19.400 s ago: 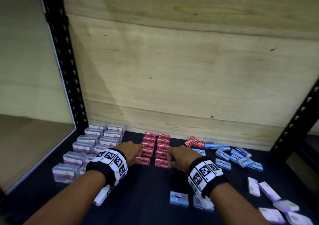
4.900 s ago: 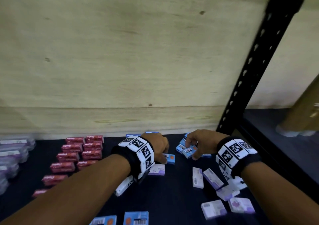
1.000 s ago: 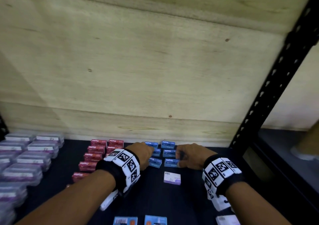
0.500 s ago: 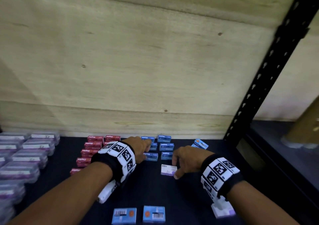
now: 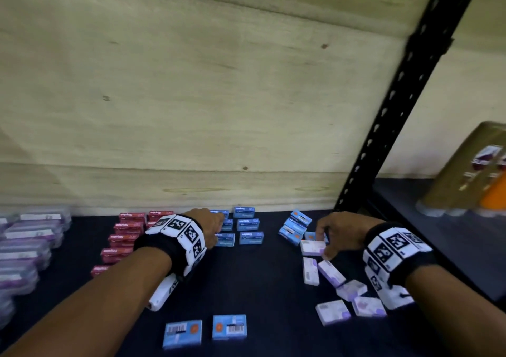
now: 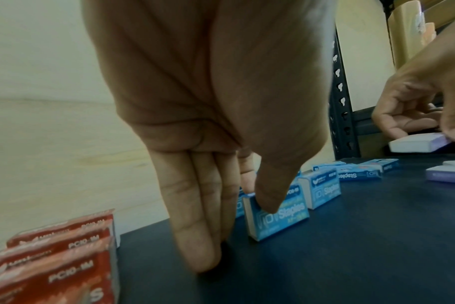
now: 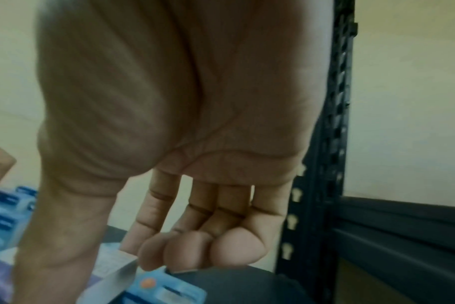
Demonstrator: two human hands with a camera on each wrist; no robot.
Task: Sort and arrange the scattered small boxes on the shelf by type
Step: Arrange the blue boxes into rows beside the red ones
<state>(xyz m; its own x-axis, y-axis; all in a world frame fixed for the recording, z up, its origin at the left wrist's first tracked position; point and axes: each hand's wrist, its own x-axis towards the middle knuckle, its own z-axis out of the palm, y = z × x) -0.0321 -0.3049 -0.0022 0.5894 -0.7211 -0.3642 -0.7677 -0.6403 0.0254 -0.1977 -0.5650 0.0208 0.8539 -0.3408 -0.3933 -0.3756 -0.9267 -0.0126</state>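
Dark shelf (image 5: 246, 280): left hand (image 5: 210, 226), fingers straight, touches blue box (image 6: 275, 216); right hand (image 5: 339, 233), shifted rightward, apparently pinches white-purple box (image 5: 313, 247).

The right hand (image 5: 338, 233) has carried the white-and-purple box (image 5: 313, 247) rightward, beside the loose white-and-purple boxes (image 5: 332, 273).

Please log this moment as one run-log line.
left hand: touches blue staples box | right hand: holds white-purple box | red rows: arranged
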